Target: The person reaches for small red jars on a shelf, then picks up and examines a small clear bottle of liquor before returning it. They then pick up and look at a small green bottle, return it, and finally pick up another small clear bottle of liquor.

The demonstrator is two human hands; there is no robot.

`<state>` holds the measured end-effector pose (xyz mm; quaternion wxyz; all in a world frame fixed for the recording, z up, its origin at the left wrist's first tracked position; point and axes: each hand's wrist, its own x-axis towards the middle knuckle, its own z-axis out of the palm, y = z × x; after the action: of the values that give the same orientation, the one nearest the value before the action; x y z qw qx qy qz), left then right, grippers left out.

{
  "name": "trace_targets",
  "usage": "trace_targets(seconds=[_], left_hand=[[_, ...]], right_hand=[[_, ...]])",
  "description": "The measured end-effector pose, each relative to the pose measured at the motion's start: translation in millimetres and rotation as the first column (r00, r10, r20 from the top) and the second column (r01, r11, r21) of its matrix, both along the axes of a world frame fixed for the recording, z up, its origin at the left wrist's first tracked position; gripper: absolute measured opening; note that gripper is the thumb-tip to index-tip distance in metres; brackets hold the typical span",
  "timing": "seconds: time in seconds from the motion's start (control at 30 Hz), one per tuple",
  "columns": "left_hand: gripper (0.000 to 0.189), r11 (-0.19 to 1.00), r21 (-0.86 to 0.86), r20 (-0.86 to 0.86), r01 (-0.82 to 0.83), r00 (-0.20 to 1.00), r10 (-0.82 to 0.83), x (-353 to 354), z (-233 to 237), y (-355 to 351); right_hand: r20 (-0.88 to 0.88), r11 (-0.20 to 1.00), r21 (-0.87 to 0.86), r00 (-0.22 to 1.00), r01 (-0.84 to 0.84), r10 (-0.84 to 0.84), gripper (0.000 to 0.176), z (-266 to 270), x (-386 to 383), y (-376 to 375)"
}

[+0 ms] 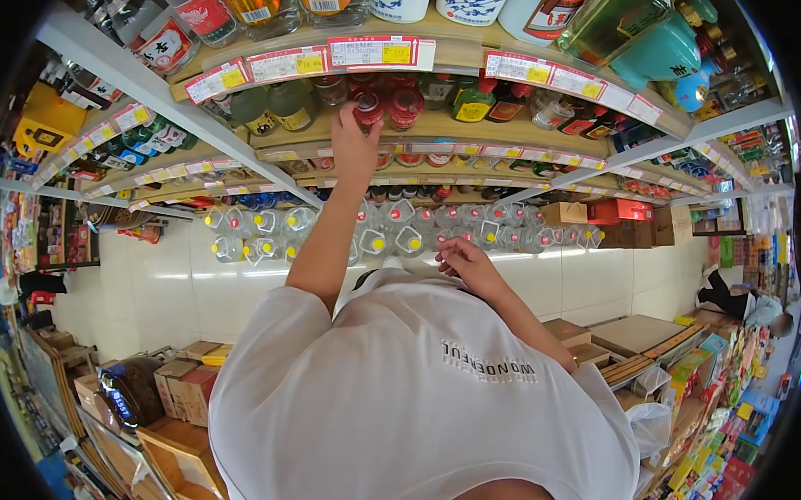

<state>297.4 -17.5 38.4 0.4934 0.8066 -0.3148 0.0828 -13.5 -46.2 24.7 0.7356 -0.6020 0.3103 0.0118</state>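
My left hand (354, 134) reaches up to the shelf, its fingers closed around the top of a red bottle (369, 108). A second red bottle (406, 108) stands right beside it. To the left are dark-glass bottles with pale yellow labels (291, 107); to the right is a bottle with a green-and-yellow label (473, 104). My right hand (465, 263) hangs in front of my body, fingers loosely bent and apart, with nothing in it. Below it in the view are clear plastic jugs (409, 241) on the floor.
Price tags (372, 53) line the edge of the upper shelf (463, 35), which carries white-and-blue bottles (470, 0). Cardboard boxes (632, 336) and a dark jar (131, 394) stand behind me on both sides. Another person (747, 302) is at the far right.
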Motion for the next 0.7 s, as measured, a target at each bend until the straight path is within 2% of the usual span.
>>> trace_targets(seconds=[0.27, 0.43, 0.57, 0.67, 0.7], left_hand=[[0.064, 0.998, -0.066, 0.106, 0.024, 0.994, -0.016, 1.1, -8.8, -0.5], [0.066, 0.996, -0.028, 0.07, 0.08, 0.995, -0.078, 4.9, -19.6, 0.8], [0.069, 0.998, 0.003, 0.098, 0.066, 0.993, -0.066, 5.8, -24.8, -0.5], [0.068, 0.998, 0.027, 0.357, -0.054, 0.933, 0.041, -15.1, -0.5, -0.2], [0.067, 0.997, 0.075, 0.398, -0.013, 0.917, -0.017, -20.4, 7.6, -2.4]], right_hand=[[0.03, 0.999, -0.041, 0.999, -0.025, 0.026, 0.022, 2.3, 1.8, -15.0], [0.082, 0.999, -0.012, 0.996, 0.03, -0.028, 0.021, -5.8, -4.3, -12.9], [0.054, 0.999, 0.006, 0.997, 0.054, -0.054, 0.021, -2.2, -6.7, -6.6], [-0.004, 0.999, -0.006, 0.999, 0.041, -0.041, 0.02, -3.7, -7.5, -2.4], [-0.01, 0.999, 0.006, 0.999, 0.045, -0.045, 0.02, -2.9, -7.8, -1.1]])
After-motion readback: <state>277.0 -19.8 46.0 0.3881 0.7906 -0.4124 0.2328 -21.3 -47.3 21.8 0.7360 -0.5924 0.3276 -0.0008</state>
